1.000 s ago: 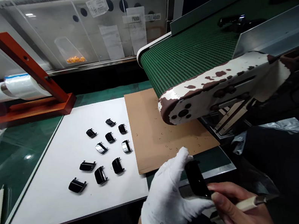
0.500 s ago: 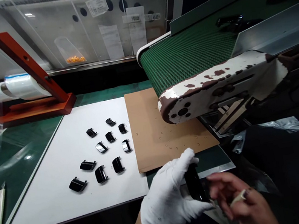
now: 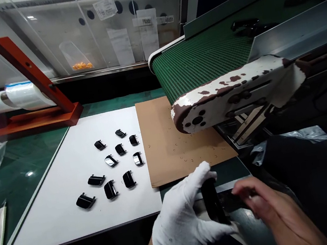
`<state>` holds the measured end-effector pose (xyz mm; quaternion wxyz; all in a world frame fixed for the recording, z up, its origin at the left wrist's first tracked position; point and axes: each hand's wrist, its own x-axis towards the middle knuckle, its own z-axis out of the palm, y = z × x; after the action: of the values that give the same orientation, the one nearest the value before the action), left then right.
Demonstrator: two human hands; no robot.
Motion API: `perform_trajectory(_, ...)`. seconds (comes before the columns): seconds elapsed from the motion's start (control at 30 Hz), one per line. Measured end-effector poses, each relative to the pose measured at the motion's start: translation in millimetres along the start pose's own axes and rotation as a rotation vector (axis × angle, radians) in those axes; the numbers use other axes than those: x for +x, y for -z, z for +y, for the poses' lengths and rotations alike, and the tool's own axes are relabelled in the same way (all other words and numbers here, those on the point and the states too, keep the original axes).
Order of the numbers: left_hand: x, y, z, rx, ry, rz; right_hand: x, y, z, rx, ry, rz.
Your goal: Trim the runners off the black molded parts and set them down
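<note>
My left hand [image 3: 182, 219], in a white glove, grips a glossy black plastic part [image 3: 213, 203] between thumb and fingers, past the table's front edge. Just right of that part is my bare right hand [image 3: 270, 209]. Its fingers are curled in toward the thumb, and whatever they hold is hidden behind them. Similar black plastic parts lie spread on the white sheet [image 3: 58, 186], among them one at the front left [image 3: 85, 201] and one near the cardboard [image 3: 128, 179].
A brown cardboard sheet [image 3: 164, 151] with small curled shavings lies under the end of a green conveyor belt [image 3: 203, 61]. A red-brown stand [image 3: 38, 124] carries rolls of clear film [image 3: 25, 96]. At the far left lies a pale-handled cutter [image 3: 0, 225].
My right hand has turned and moved slightly right, away from the black part. The pale thing seen in it before is now hidden. My left hand keeps its grip.
</note>
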<state>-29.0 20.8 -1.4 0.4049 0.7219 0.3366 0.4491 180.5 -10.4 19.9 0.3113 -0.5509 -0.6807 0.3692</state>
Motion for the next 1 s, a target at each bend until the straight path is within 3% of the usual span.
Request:
perform_trajectory(0.2, 0.3, -2.5, 7.9, -0.073, 0.011, 0.002, 14.0, -0.3, -26.8, -0.314, 0.204, -0.014)
perform_trajectory(0.33, 0.6, -5.6, 11.7, -0.165, -0.008, 0.006, 16.7, -0.3, -29.9, -0.435, 0.238, -0.025)
perform_trajectory(0.73, 0.3, -3.6, 13.4, -0.205, -0.001, -0.034, 20.8, -3.5, -30.9, -0.461, 0.237, -0.078)
perform_trajectory(1.0, 0.2, -1.5, 13.6, -0.145, 0.023, -0.012, 21.2, -9.9, -26.9, -0.543, 0.435, 0.084)
